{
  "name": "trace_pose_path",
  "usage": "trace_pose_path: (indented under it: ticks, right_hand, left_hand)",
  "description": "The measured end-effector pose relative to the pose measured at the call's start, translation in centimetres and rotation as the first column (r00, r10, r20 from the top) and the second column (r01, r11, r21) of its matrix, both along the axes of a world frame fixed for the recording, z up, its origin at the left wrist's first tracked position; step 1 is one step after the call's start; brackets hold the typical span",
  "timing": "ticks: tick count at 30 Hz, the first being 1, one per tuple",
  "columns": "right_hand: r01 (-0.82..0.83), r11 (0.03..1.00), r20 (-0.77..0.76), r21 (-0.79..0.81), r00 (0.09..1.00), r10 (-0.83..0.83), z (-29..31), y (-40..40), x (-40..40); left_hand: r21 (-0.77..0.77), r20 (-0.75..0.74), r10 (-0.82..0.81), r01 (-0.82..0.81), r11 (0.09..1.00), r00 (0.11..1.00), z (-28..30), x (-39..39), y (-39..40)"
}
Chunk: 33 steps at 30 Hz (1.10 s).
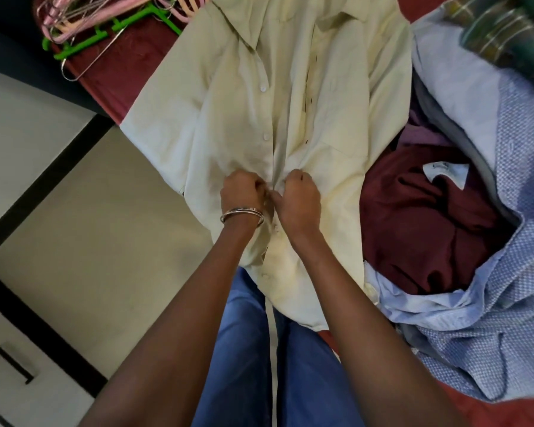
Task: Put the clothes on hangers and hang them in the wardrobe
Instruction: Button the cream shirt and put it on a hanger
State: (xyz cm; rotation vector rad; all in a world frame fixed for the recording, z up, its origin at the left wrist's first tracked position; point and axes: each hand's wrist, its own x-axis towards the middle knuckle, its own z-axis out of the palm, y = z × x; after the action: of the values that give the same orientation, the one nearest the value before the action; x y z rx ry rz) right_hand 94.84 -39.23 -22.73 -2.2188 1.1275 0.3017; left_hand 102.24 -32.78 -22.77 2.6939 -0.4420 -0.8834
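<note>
Both the left hand (244, 192) and right hand (298, 197) had fingers curled, pinching the button placket of the pale yellow shirt (235, 124) spread on the bed (136, 57).

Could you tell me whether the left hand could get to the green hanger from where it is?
Probably yes: the green hanger lies uncovered at the bed's far corner, but the left hand grips the cream shirt.

Bare forearms, no sleeves showing, a couple of thin metal bangles (242, 214) on the left wrist, and blue jeans (250, 349) down below.
</note>
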Motion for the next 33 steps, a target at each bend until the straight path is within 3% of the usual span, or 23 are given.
trace_pose_path:
  ticks: [5, 8, 11, 13, 17, 22, 30, 33]
  right_hand:
    - [0.008, 0.996, -0.065, -0.084, 0.998, -0.014, -2.0, 0.6, -0.7]
    - [0.114, 0.990, -0.055, -0.078, 0.991, -0.118, -1.9, 0.7, -0.5]
    - [0.361, 0.931, 0.115, 0.063, 0.924, -0.366, -1.3, 0.5, -0.6]
    - [0.433, 0.884, 0.272, 0.177, 0.841, -0.467, -0.5, 0.5, -1.0]
    - [0.299, 0.944, 0.402, 0.139, 0.854, -0.330, 0.5, 1.4, -1.9]
    - [0.237, 0.968, 0.358, 0.079, 0.900, -0.249, 0.1, 1.2, -2.2]
    - [0.206, 0.939, 0.405, 0.274, 0.861, -0.308, -0.2, -0.4, -2.8]
    - [0.266, 0.844, 0.338, 0.465, 0.828, -0.447, -0.5, -1.6, -2.6]
  left_hand:
    - [-0.015, -0.064, -0.015, 0.014, 1.000, 0.998, -0.8, 0.2, 0.5]
    - [-0.008, -0.075, 0.033, -0.034, 0.999, 0.997, -0.5, 0.0, -0.1]
    - [-0.031, -0.144, 0.171, -0.178, 0.984, 0.975, -0.2, 0.2, -0.5]
    - [-0.053, -0.160, 0.189, -0.199, 0.979, 0.969, 0.2, 0.3, -0.8]
    - [-0.115, -0.150, 0.169, -0.187, 0.976, 0.974, 1.1, 0.2, -1.1]
    - [-0.180, -0.188, 0.185, -0.219, 0.959, 0.965, 1.1, 0.0, -0.8]
    - [-0.187, -0.242, 0.162, -0.209, 0.960, 0.957, 1.1, 0.7, -0.9]
    - [-0.214, -0.311, 0.160, -0.233, 0.949, 0.937, 1.6, 1.0, -0.8]
